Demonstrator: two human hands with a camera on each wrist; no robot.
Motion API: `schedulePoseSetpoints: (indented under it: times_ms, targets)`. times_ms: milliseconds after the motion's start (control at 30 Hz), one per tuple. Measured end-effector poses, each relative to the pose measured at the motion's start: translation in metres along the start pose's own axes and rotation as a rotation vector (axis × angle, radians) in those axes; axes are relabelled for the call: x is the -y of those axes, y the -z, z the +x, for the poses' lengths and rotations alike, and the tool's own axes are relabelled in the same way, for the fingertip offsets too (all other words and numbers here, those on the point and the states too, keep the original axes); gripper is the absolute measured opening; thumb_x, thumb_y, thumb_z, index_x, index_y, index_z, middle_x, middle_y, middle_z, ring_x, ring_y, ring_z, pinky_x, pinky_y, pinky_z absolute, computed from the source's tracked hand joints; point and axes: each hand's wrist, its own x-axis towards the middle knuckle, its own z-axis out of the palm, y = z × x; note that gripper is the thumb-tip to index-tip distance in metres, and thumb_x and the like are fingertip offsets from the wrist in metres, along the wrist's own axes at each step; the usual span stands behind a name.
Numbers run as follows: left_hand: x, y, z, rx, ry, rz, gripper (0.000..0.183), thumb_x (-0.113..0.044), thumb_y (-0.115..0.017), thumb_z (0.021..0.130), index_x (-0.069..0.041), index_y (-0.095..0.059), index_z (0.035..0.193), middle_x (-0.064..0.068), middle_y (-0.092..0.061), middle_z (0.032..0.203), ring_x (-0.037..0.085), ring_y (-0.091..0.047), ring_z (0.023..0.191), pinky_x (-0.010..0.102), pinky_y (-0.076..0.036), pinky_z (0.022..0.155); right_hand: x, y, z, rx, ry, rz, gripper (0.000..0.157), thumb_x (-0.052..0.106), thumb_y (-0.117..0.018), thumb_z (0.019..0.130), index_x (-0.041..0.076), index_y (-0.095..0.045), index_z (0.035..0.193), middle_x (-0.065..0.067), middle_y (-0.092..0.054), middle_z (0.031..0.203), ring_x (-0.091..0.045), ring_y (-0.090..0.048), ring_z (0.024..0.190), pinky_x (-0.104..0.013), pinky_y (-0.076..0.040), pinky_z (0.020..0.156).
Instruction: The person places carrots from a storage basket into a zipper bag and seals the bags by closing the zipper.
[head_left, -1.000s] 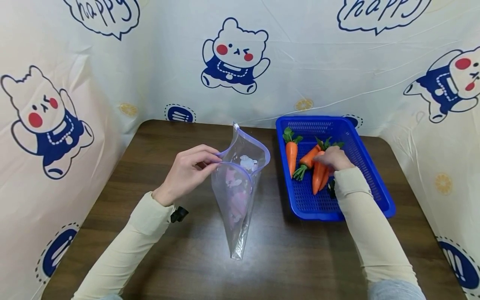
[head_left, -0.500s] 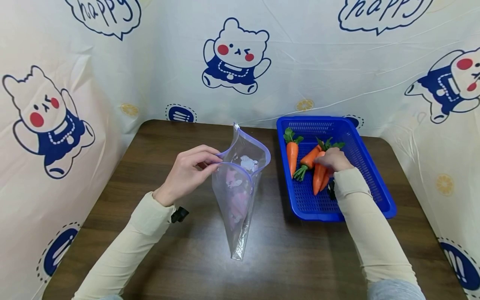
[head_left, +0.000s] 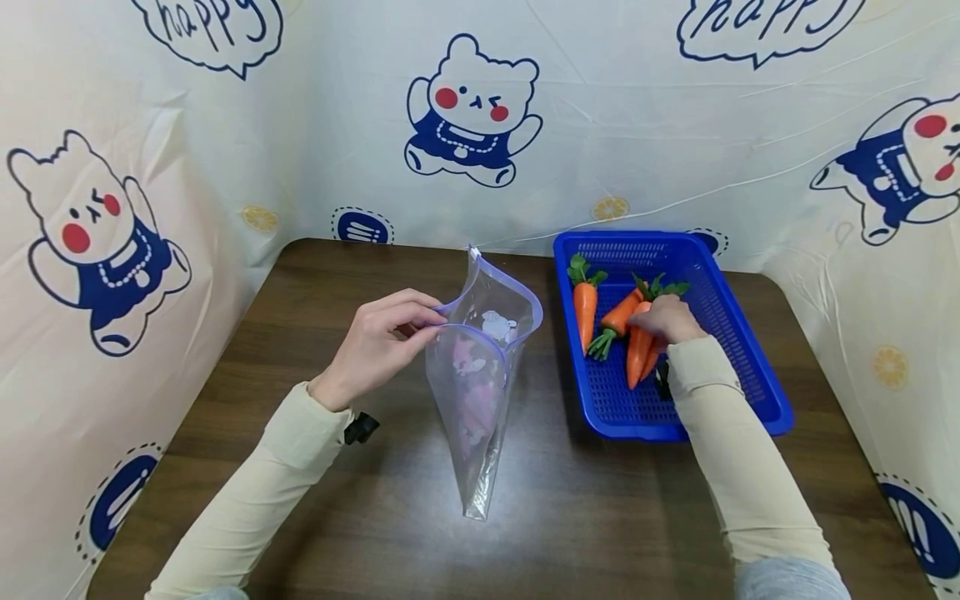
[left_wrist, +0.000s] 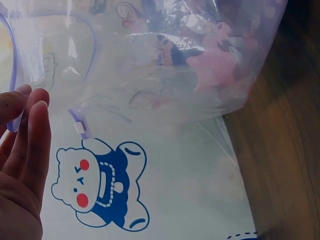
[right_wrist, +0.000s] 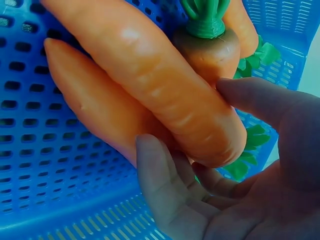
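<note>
The left hand pinches a clear bag at its mouth, which gapes above the table. Inside the blue basket, the right hand curls thumb and fingers around a carrot lying against another; two more lie to their left.

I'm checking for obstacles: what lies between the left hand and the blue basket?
The head view shows the plastic bag, held by the left hand, then bare table before the blue basket.
</note>
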Motion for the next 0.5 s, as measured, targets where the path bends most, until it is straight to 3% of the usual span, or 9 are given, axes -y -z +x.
schedulePoseSetpoints:
  times_ms: [233,433,500]
  targets:
    - [0.0006,-0.0015,0.0008,-0.004,-0.021,-0.007,0.019,0.007,-0.077,0.075,-0.005,-0.074,0.090,0.005,-0.070,0.100,0.008,-0.061,0.073,0.021,-0.055,0.061,-0.0004,-0.0042,-0.0065,0.007,-0.067,0.206,0.050,0.033,-0.054,0.095,-0.010,-0.048,0.120,-0.020,-0.060,0.100,-0.026,-0.066,0.076,-0.039,-0.059,0.074]
    - [-0.0002,-0.0014,0.0009,-0.006,-0.021,-0.006,0.019,0.007,-0.077,0.075,-0.004,-0.074,0.090,0.005,-0.070,0.100,0.009,-0.061,0.073,0.019,-0.055,0.061,-0.0004,-0.0028,-0.0023,-0.046,-0.017,0.092,0.044,0.033,-0.056,0.092,-0.008,-0.058,0.105,-0.023,-0.061,0.096,-0.026,-0.068,0.071,-0.039,-0.059,0.071]
    - [-0.0007,-0.0013,0.0009,-0.006,-0.020,-0.007,0.019,0.007,-0.077,0.075,-0.004,-0.074,0.090,0.005,-0.070,0.100,0.009,-0.061,0.073,0.019,-0.055,0.062,-0.0003,-0.0021,-0.0020,-0.052,-0.022,0.079,0.053,0.033,-0.055,0.092,-0.013,-0.051,0.117,-0.027,-0.059,0.102,-0.026,-0.068,0.072,-0.039,-0.059,0.071]
